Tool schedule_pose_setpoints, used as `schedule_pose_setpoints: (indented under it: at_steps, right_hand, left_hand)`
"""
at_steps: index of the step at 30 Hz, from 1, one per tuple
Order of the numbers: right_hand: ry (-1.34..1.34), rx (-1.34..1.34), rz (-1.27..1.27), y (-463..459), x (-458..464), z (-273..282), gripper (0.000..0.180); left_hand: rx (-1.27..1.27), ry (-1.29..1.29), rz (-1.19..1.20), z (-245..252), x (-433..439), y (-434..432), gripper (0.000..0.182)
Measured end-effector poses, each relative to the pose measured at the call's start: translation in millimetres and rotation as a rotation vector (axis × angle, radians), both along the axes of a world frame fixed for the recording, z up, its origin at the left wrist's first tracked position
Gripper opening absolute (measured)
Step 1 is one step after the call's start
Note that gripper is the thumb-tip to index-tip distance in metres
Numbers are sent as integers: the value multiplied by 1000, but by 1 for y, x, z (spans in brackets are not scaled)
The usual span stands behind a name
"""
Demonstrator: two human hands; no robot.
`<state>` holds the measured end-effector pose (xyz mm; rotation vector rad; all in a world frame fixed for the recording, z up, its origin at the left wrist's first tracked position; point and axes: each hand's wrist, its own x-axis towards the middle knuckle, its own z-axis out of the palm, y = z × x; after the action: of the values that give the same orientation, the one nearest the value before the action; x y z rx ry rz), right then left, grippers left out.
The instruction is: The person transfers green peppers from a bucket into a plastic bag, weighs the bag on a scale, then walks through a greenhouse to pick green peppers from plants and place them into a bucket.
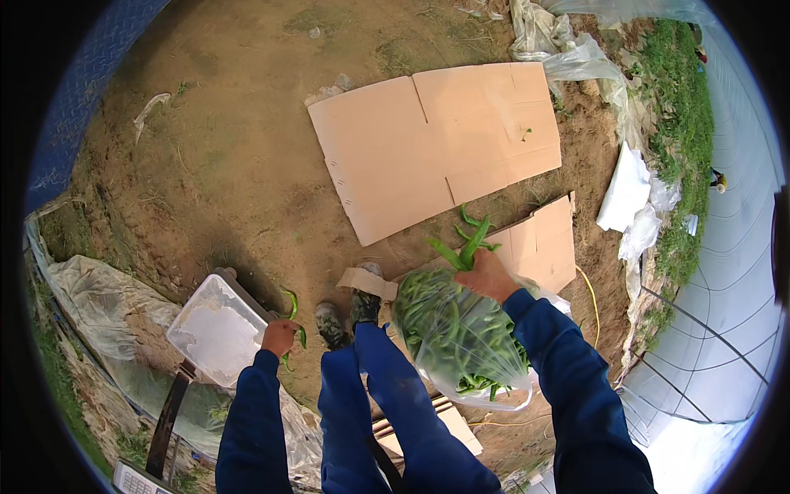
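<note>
My right hand grips several long green chili peppers above a clear plastic bag. More green peppers fill the bag, which stands on the ground by my right leg. A few peppers show at its lower end, near the bag's handle. My left hand is closed around a few green peppers that stick out on both sides of the fist. Close beside that hand is the worn metal pan of a platform scale.
A flattened cardboard sheet lies on the soil ahead, with a smaller cardboard piece near the bag. The scale's post and keypad display are at lower left. A yellow cord runs right of the bag. Plants and distant people are along the right.
</note>
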<state>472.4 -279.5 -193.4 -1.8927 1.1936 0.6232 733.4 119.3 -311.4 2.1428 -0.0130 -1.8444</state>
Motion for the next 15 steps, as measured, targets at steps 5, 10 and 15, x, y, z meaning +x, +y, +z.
schedule_pose_setpoints:
  at_steps: [5, 10, 15]
  right_hand:
    - [233, -351, 130, -100, -70, -132, 31]
    - [238, -349, 299, -107, -119, -217, 46]
    - [298, -441, 505, -78, -131, -248, 48]
  left_hand:
    - [-124, -585, -113, -125, -18, -4, 45]
    - [86, -834, -105, -179, -39, 5, 70]
    - [183, -732, -1, -203, -70, 44, 64]
